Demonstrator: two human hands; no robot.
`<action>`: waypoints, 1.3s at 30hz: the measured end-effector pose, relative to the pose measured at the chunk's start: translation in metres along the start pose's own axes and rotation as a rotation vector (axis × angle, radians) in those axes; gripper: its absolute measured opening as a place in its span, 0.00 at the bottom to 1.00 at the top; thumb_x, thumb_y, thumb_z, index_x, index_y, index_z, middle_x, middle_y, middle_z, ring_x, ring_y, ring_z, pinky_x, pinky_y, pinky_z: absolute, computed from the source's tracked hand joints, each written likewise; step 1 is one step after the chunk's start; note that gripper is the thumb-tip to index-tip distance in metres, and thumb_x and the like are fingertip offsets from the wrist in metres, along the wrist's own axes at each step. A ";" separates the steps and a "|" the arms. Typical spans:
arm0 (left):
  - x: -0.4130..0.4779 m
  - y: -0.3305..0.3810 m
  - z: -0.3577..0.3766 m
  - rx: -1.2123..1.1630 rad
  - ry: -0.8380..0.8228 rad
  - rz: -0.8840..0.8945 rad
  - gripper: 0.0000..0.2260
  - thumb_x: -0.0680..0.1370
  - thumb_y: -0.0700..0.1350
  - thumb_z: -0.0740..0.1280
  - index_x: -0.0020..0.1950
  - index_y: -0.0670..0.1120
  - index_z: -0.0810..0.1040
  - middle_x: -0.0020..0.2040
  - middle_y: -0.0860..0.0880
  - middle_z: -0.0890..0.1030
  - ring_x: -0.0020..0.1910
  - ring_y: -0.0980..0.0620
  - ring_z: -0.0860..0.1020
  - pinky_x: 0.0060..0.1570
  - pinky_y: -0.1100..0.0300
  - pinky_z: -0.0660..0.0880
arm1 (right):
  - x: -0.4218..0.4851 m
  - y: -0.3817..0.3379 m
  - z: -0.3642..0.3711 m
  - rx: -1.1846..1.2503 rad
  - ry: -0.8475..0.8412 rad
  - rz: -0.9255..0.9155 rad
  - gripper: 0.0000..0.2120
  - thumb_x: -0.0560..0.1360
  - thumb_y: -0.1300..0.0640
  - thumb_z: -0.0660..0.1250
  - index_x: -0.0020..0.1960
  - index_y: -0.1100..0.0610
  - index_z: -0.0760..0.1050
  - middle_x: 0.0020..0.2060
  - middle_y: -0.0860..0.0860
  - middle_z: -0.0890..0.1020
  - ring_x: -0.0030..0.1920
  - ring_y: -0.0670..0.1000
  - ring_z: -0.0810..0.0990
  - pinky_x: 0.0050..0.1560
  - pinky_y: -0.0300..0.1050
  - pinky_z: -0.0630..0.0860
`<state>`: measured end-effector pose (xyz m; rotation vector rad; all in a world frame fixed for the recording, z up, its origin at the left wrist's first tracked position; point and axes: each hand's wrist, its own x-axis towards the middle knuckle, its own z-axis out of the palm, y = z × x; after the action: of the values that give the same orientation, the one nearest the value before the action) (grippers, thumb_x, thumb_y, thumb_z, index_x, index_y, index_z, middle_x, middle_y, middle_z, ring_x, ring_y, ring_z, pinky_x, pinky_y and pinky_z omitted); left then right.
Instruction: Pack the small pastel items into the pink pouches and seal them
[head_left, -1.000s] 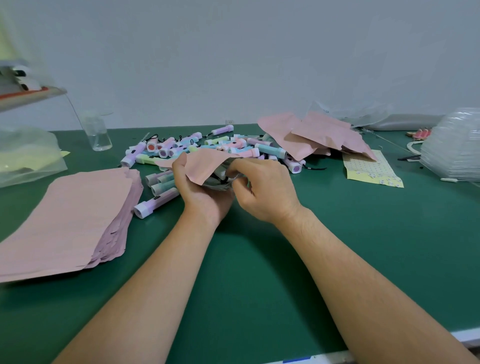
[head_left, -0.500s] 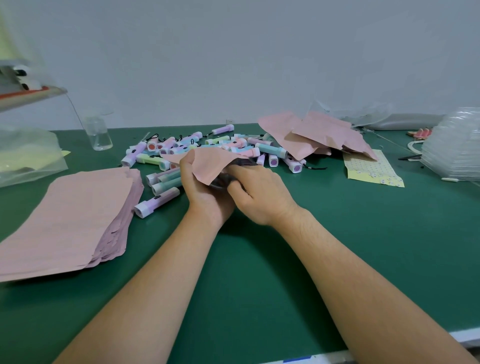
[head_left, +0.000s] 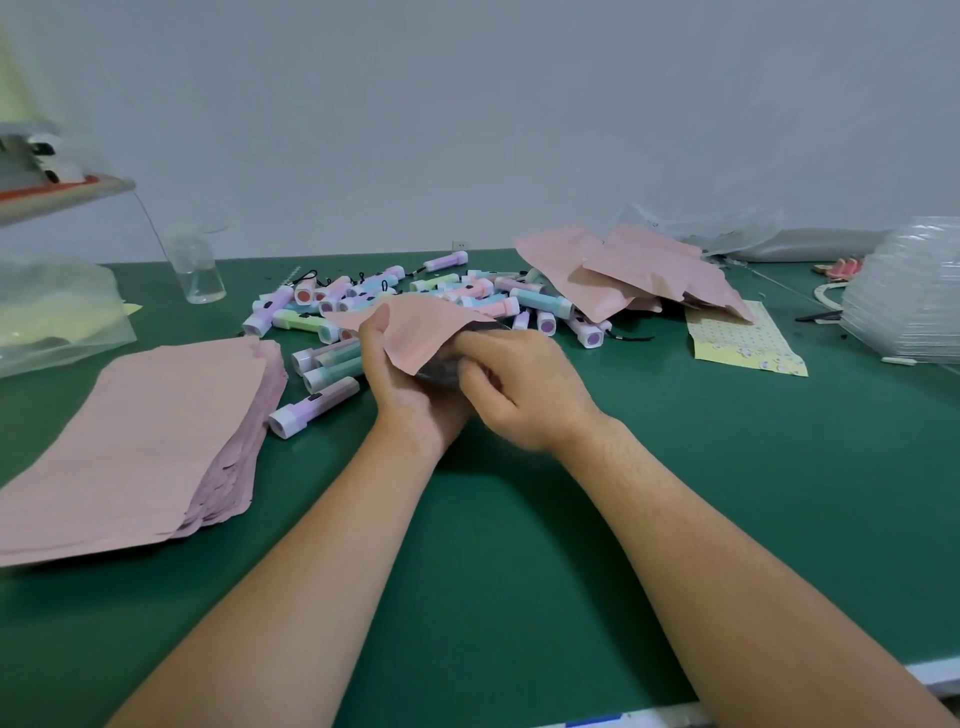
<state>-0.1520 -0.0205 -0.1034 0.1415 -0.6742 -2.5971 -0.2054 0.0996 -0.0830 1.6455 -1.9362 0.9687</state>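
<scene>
Left hand (head_left: 410, 379): grips pink pouch (head_left: 415, 332) just in front of the pastel items (head_left: 415, 288) on the worktop (head_left: 519, 545).
Right hand (head_left: 524, 387): fingers curled, pinching the pouch's mouth.
Yellow sheet (head_left: 737, 340): right of the items, print unreadable.

The single head-worn camera is sitting above the near side of the green table (head_left: 675, 519) and looking forward and down across it, facing the grey wall (head_left: 519, 130) at the far side. It is working close in: both forearms are running up from the bottom corners, and the left hand (head_left: 410, 384) and right hand (head_left: 524, 389), meeting on the pink pouch (head_left: 421, 327), are filling the middle of the frame. Its wide lens is taking in a broad sweep, from the stack of pink pouches (head_left: 135, 431) at the left to the clear plastic stack (head_left: 904, 301) at the right edge.
</scene>
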 end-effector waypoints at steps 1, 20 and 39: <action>0.000 0.001 0.001 -0.005 -0.017 -0.004 0.21 0.76 0.62 0.64 0.50 0.43 0.80 0.46 0.44 0.80 0.45 0.44 0.81 0.53 0.52 0.79 | 0.000 -0.001 -0.003 0.032 0.142 -0.043 0.14 0.75 0.58 0.57 0.45 0.61 0.80 0.33 0.46 0.75 0.33 0.49 0.72 0.32 0.48 0.70; 0.008 0.024 -0.011 0.041 -0.160 -0.214 0.61 0.68 0.85 0.53 0.76 0.32 0.68 0.71 0.28 0.74 0.71 0.27 0.74 0.76 0.39 0.68 | 0.001 0.043 -0.023 -0.021 0.463 0.080 0.06 0.82 0.61 0.69 0.53 0.63 0.84 0.45 0.54 0.82 0.39 0.50 0.77 0.40 0.41 0.74; 0.003 0.021 -0.018 0.875 -0.067 0.057 0.14 0.69 0.56 0.80 0.49 0.50 0.90 0.55 0.43 0.88 0.50 0.47 0.88 0.46 0.59 0.84 | -0.004 0.074 -0.062 0.720 0.699 0.692 0.11 0.83 0.55 0.67 0.45 0.60 0.77 0.34 0.49 0.75 0.36 0.49 0.72 0.39 0.44 0.74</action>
<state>-0.1424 -0.0459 -0.1087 0.2923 -1.7577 -2.0799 -0.2839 0.1518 -0.0621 0.6414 -1.7177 2.3330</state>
